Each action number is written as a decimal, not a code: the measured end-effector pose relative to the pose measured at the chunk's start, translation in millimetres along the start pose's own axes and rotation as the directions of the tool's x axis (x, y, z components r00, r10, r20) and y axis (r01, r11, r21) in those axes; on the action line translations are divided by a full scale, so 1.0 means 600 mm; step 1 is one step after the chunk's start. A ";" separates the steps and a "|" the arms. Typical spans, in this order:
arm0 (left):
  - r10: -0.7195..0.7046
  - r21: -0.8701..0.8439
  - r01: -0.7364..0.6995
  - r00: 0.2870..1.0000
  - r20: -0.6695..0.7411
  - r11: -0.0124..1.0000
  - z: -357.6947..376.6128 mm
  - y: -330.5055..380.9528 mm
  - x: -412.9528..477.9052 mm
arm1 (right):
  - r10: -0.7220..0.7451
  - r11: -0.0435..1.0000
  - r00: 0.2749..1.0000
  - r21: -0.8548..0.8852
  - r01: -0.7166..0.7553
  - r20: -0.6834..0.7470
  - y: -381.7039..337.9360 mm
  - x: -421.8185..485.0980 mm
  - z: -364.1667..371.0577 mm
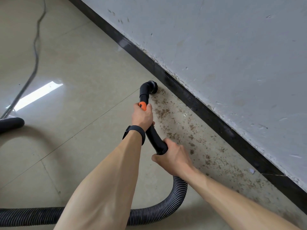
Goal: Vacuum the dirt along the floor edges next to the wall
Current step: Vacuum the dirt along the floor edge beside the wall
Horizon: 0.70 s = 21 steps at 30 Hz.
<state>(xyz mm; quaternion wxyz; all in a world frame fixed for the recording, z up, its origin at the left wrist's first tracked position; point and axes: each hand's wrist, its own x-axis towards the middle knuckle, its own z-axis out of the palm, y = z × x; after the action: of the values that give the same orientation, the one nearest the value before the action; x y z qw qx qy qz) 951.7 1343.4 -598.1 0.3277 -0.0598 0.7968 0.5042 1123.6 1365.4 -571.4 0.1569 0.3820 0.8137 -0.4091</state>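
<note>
— Where is the floor (pixel 74 72) ending, and where is there room for moving?

— It is ending at a black skirting board (pixel 207 112), which is running diagonally from the top centre down to the right edge, under a grey, scuffed wall (pixel 232 47). To the left of the arms the tiles are lying wide and open. A thin cable (pixel 35 52) is crossing them far on the left. A ribbed hose (pixel 166 208) is curving over the near floor, from under the right wrist toward the left edge.

— And the dirt?

— The dirt (pixel 166 112), brown crumbs, is lying in a band along the floor edge just beside the skirting board, from the brush down toward the lower right corner.

— What is the left grip doing?

— The left grip (pixel 142 116), a bare hand wearing a black wristband (pixel 134 131), is wrapping its fingers fully around the black wand (pixel 154 136), just behind the orange collar (pixel 142 105).

— And the right grip?

— The right grip (pixel 174 156) is curling round the rear end of the wand, where the hose is joining it.

— Where is the brush head?

— The round brush head (pixel 152 86) is sitting at the far end of the wand, down on the floor near the skirting board, at the upper end of the dirt band. Whether its bristles are touching the board, I cannot tell.
</note>
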 end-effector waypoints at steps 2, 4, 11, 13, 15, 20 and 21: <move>0.006 0.012 -0.006 1.000 0.006 1.000 0.008 0.003 0.003 | 0.001 1.000 1.000 0.009 -0.001 -0.004 0.002 0.001 -0.005; 0.012 0.027 -0.013 1.000 0.013 1.000 0.016 0.005 0.005 | -0.005 1.000 1.000 0.014 0.005 -0.001 0.004 0.002 -0.011; 0.059 0.106 -0.062 0.998 0.035 0.992 0.039 0.021 0.005 | 0.013 0.998 1.000 0.057 -0.012 -0.017 0.017 0.011 -0.023; 0.074 0.149 -0.082 0.995 0.060 0.985 0.041 0.031 0.004 | 0.014 0.993 1.000 0.116 -0.014 0.001 0.019 0.013 -0.026; 0.071 0.196 -0.089 0.993 0.097 0.977 0.037 0.042 -0.001 | 0.002 0.984 0.999 0.175 -0.009 0.040 0.018 0.011 -0.029; 0.012 0.165 -0.027 0.996 0.092 0.986 -0.014 0.029 -0.012 | -0.082 0.982 0.987 0.177 0.058 0.136 0.006 0.001 -0.015; 0.002 0.158 -0.014 0.997 0.074 0.987 -0.029 0.019 -0.015 | -0.093 0.987 0.985 0.144 0.072 0.147 0.002 -0.001 -0.009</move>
<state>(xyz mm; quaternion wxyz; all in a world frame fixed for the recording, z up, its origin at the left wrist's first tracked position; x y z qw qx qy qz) 945.6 1332.0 -579.4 0.3587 -0.0116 0.8219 0.4423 1125.6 1369.8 -568.3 0.1750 0.3253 0.7840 -0.4989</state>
